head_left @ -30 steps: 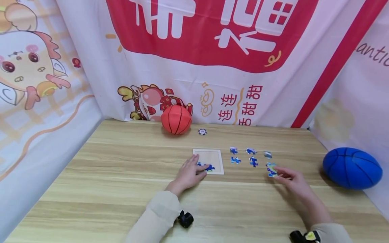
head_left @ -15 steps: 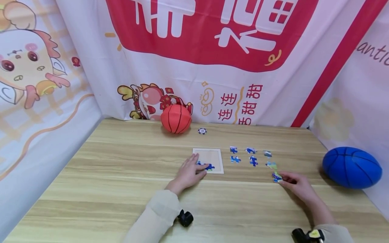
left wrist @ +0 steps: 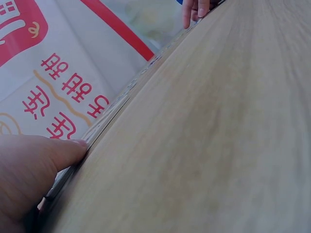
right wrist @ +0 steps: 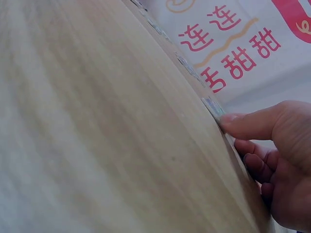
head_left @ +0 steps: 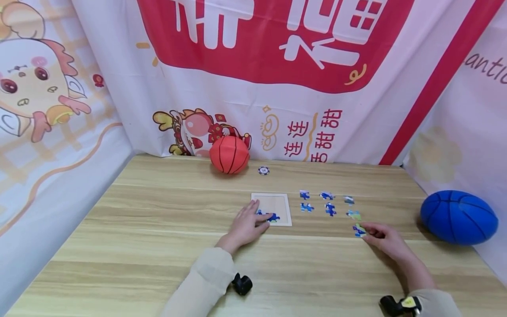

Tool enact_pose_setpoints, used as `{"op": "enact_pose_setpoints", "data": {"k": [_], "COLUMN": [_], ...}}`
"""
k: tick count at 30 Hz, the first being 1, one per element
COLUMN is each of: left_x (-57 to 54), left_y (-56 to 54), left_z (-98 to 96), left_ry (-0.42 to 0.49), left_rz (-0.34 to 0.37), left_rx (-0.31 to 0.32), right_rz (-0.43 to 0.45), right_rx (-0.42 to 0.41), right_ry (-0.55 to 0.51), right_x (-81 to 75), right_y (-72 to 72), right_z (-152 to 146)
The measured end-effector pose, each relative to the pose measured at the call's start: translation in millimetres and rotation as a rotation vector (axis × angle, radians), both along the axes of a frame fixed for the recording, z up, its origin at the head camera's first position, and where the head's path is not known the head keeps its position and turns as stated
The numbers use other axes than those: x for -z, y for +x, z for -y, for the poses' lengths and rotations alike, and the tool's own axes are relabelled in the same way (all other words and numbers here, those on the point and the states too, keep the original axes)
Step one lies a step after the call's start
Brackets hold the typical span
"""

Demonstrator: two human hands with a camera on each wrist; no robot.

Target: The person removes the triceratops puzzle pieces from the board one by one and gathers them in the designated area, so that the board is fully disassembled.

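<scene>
My left hand (head_left: 244,224) rests over the lower left of a square white puzzle frame (head_left: 288,211), its fingers extended. Inside the frame, along the bottom, lie blue puzzle pieces (head_left: 273,217), partly covered by that hand. At the right, my right hand (head_left: 386,239) pinches the edge of a blue and green jigsaw piece (head_left: 358,230) between thumb and fingers, low on the table. In the right wrist view the thumb (right wrist: 238,125) presses on this piece's edge. A light green and blue piece (head_left: 354,215) lies just beyond it.
Several loose jigsaw pieces (head_left: 330,209) lie in rows between the frame and my right hand. Farther back are a red ball (head_left: 229,155) and a poker chip (head_left: 263,171). A blue ball (head_left: 458,217) sits at the right edge. Printed cloth (head_left: 253,97) hangs behind the wooden table (head_left: 158,246).
My right hand has drawn the jigsaw piece toward me and slightly right, apart from the light green one, then turned it a little. The left hand stays put.
</scene>
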State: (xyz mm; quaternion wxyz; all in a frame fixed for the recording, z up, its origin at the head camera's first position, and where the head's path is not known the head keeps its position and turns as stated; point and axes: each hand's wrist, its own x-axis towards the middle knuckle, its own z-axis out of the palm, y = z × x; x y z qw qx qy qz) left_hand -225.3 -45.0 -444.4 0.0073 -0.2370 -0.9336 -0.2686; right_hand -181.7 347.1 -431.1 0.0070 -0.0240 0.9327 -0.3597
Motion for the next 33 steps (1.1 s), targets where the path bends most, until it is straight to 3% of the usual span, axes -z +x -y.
{"op": "enact_pose_setpoints", "data": {"k": [8,16,25,33], "left_x": [-2.7,-6.5,-7.0,-2.1], "left_y": [3.1,2.7,-6.0,-8.0], "left_z": [0.1,2.7,16.7,18.7], "left_ry": [0.01,0.023,0.048,0.039], "left_rz": [0.002,0.019,-0.025,0.018], "left_rx": [-0.006,-0.017,-0.06,-0.065], "right_rz": [0.0,-0.023,-0.022,-0.022], "right_rx": [-0.031,-0.122,-0.239,-0.289], "right_ry": [-0.049,-0.143,-0.245,-0.169], "right_x": [-18.2,-37.5,-25.5,-6.1], "right_y": [-2.9,-22.8,-46.6,-49.8], "right_z": [12,78,163,205]}}
